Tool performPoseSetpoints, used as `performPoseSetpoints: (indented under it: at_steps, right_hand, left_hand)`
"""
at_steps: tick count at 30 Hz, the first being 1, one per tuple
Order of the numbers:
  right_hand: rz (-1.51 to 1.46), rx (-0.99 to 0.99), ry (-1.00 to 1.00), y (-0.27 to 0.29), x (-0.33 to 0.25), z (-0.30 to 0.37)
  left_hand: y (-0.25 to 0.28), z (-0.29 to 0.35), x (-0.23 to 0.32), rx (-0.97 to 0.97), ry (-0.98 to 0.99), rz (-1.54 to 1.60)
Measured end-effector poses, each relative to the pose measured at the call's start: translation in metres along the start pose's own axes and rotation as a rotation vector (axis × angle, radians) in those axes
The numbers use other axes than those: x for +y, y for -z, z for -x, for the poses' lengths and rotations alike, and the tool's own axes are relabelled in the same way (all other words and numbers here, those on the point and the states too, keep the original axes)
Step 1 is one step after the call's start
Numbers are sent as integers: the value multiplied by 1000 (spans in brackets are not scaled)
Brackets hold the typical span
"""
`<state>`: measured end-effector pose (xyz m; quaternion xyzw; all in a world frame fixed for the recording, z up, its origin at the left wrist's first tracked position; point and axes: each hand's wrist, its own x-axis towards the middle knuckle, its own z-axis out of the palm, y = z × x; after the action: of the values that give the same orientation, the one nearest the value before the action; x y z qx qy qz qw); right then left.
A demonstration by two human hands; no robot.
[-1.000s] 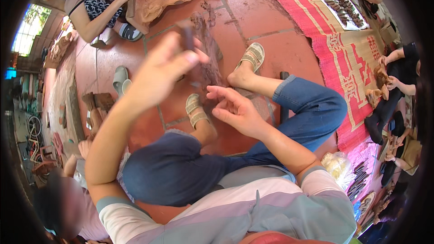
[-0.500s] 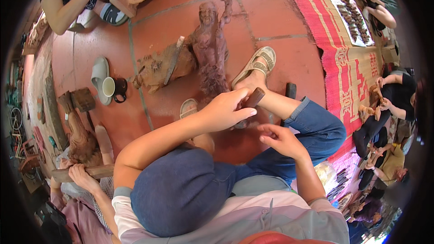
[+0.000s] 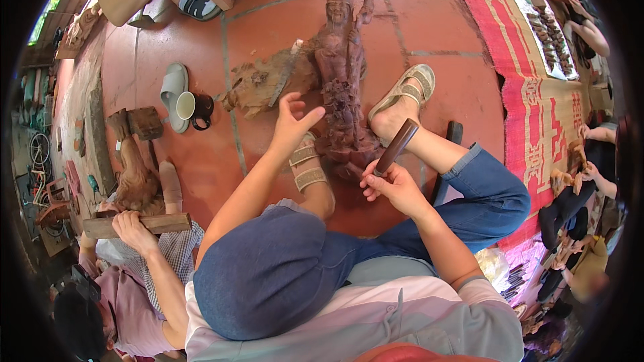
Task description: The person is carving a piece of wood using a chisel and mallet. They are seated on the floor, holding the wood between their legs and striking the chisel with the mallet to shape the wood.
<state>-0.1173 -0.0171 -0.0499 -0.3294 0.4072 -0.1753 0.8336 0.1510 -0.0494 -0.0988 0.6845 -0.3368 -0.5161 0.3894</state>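
A dark brown carved wooden statue (image 3: 341, 70) lies on the red tiled floor between my sandalled feet. My left hand (image 3: 292, 125) hovers just left of its base, fingers spread and holding nothing. My right hand (image 3: 392, 186) is closed around the lower end of a dark wooden mallet-like tool (image 3: 398, 145) that points up toward my right foot (image 3: 402, 97). A chisel (image 3: 284, 75) rests on a rough carved wood piece (image 3: 258, 86) beside the statue.
A dark mug (image 3: 194, 106) and a grey slipper (image 3: 173, 86) sit to the left. At lower left a person's hand grips a wooden block (image 3: 146, 224) over another carving (image 3: 136, 177). Another person sits at the top. A red mat (image 3: 537, 94) with tools and people lies on the right.
My left hand came down from in front of the camera, and the wooden tool it held is now in my right hand. The left hand has opened beside the statue.
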Motion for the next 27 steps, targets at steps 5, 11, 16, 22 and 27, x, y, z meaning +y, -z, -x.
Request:
performPoseSetpoints:
  at_steps: [5, 11, 16, 22, 27]
  right_hand:
    - [88, 36, 150, 6, 3, 4]
    - [99, 139, 158, 13, 28, 14]
    - [83, 189, 119, 6, 41, 22]
    - [300, 44, 75, 7, 29, 23]
    - [297, 66, 24, 5, 25, 29]
  left_hand:
    - [-16, -16, -38, -318, 117, 168]
    - [-29, -25, -48, -370, 41, 192]
    - [-29, -27, -51, -397, 58, 248]
    - [-36, -18, -32, -385, 92, 347]
    - [-48, -9, -32, -261, 16, 277]
